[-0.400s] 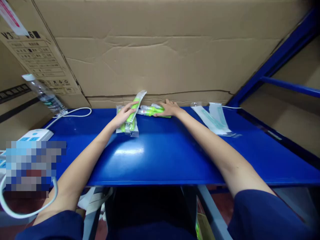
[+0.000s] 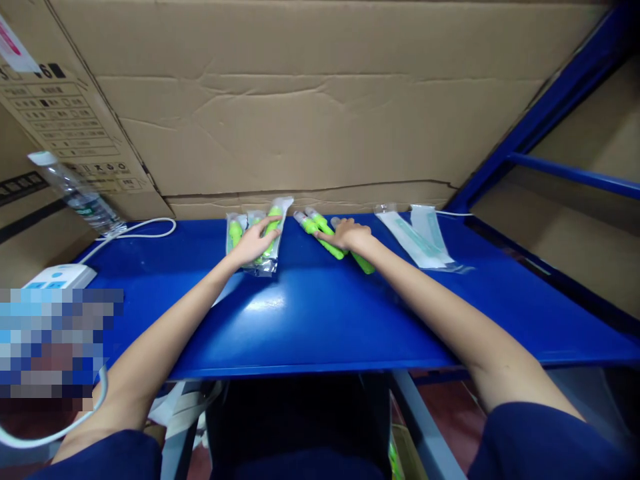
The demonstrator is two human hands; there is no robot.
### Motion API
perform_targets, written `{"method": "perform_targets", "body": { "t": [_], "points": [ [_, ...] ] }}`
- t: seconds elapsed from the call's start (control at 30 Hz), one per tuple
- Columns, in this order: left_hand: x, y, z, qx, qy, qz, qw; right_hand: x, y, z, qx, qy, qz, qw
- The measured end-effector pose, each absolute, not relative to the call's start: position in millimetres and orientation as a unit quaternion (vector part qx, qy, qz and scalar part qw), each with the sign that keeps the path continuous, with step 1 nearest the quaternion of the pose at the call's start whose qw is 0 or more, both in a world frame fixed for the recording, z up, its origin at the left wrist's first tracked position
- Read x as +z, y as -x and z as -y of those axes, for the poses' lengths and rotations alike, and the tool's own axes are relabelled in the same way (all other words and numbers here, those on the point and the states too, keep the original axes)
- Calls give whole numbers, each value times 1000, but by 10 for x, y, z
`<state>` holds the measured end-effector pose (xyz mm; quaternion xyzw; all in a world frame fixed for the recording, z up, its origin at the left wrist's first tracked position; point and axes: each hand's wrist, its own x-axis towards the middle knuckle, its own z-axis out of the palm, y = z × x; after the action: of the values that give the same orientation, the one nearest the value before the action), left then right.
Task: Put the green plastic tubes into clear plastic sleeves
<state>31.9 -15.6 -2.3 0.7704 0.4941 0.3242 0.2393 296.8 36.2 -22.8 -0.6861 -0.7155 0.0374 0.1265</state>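
Observation:
My left hand lies with fingers spread on clear plastic bags that hold bright green sticks. The bags lie side by side at the back of the table. To the right, my right hand rests over loose green sticks with clear caps. Its thumb touches one of them, and the other fingers are spread apart. Part of another green stick shows below that hand. The exact kind of the sticks cannot be made out.
Two flat packets with pale green contents lie right of my right hand on the blue table. On the left stand a plastic bottle and a white power strip with its cable. A cardboard wall closes the back.
My left hand has lowered its bagged stick beside the other bags, now lined up more upright. The loose sticks under my right hand have turned from sideways to slanting and spread apart.

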Motion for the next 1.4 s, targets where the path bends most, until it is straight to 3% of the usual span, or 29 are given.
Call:
{"method": "perform_targets", "body": {
  "t": [0.1, 0.17, 0.3, 0.43, 0.63, 0.87, 1.03, 1.23, 1.4],
  "points": [
    [-75, -460, 247, 250, -775, -555, 173, -163, -2915, -203, 42, 767, 638, 51],
    [-111, -529, 305, 202, -773, -590, 117, -116, -2899, -108, 45, 776, 627, 49],
    [-188, -583, 369, 138, -775, -615, 46, -118, -2964, 10, 46, 760, 639, 105],
    [-246, -562, 378, 155, -771, -618, 6, -201, -3099, 7, 62, 729, 666, 145],
    [-178, -494, 349, 119, -801, -585, 42, -294, -3187, -175, 83, 706, 667, 223],
    [-107, -388, 312, 123, -813, -570, -13, -199, -3400, -244, 24, 683, 672, 286],
    [-84, -368, 303, 110, -812, -572, -40, 19, -3743, -147, -43, 730, 652, 201],
    [-97, -360, 277, 97, -813, -570, -68, 93, -4031, -126, -4, 808, 588, 42],
    [-111, -338, 258, 92, -817, -565, -73, 38, -4155, -201, 42, 821, 569, 9]
  ]
}}
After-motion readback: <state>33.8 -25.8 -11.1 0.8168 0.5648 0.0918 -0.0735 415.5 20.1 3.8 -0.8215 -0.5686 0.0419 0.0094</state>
